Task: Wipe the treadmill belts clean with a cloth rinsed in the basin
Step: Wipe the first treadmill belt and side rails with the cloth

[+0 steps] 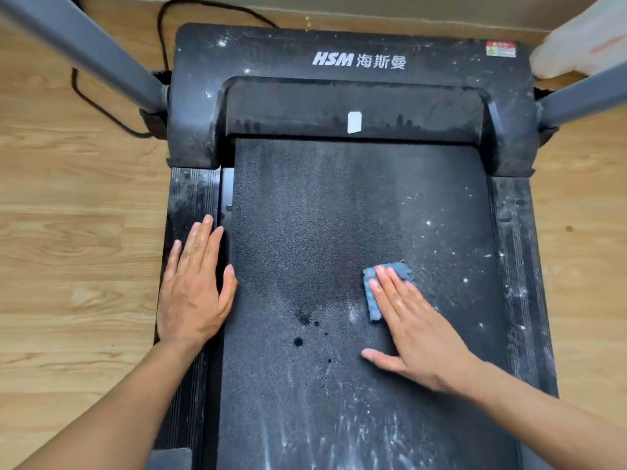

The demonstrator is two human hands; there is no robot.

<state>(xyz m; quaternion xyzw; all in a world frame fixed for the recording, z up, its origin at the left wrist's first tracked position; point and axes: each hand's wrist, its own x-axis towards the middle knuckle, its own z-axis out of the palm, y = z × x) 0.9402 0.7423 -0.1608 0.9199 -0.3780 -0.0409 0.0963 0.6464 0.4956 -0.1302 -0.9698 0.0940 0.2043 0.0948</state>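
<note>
Cloth handling: the cloth [398,270] is judged soft, light, limp and probably damp. Drive it by flat pressure from above; pinch a free edge to lift.
Cloth appearance: blue, nubby pile, folded into a small pad.
Cloth position: on the belt [305,215], right of centre, partly under the fingers.
Right hand [414,327]: flat, fingers straight, pressing the cloth down.
Belt condition: black, textured; white specks on the right, pale streaks at the near end, dark wet spots at centre.
Left hand [195,286]: flat, fingers straight, resting on the left side rail [190,195].
Basin: not in view.
</note>
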